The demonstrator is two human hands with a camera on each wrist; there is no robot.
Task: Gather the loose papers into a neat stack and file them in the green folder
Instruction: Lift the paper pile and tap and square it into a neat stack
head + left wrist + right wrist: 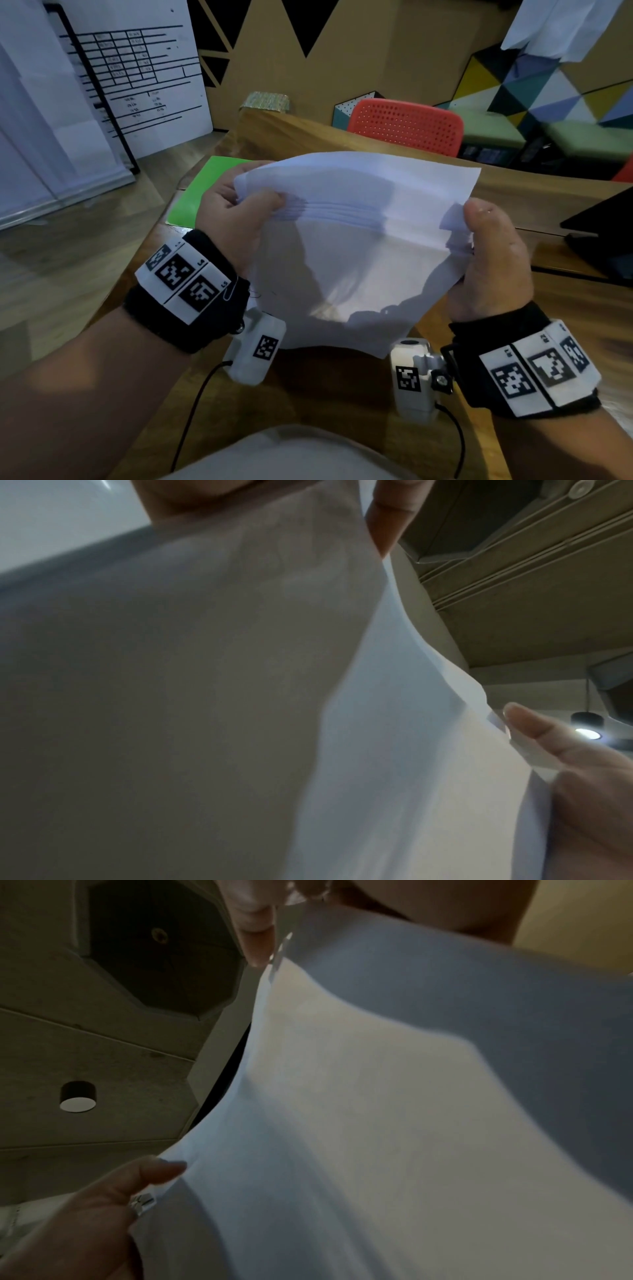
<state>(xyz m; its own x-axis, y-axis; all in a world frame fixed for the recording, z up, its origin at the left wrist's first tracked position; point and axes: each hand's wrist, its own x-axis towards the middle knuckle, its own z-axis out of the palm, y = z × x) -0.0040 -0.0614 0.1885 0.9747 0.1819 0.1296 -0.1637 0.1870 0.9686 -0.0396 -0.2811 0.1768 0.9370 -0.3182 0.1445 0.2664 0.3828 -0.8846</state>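
Fingers of both hands pinch the thin sheaf of white paper sheets (pixel 346 240) at its side edges, left hand (pixel 236 219) and right hand (pixel 489 260), above the wooden table (pixel 342 394). Light, limp, it sags between; the flat green folder (pixel 202 192) lies behind the left hand.

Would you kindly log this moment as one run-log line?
phase: squaring stack | left hand: grips papers | right hand: grips papers | papers: lifted, bowed | green folder: on table, behind left hand
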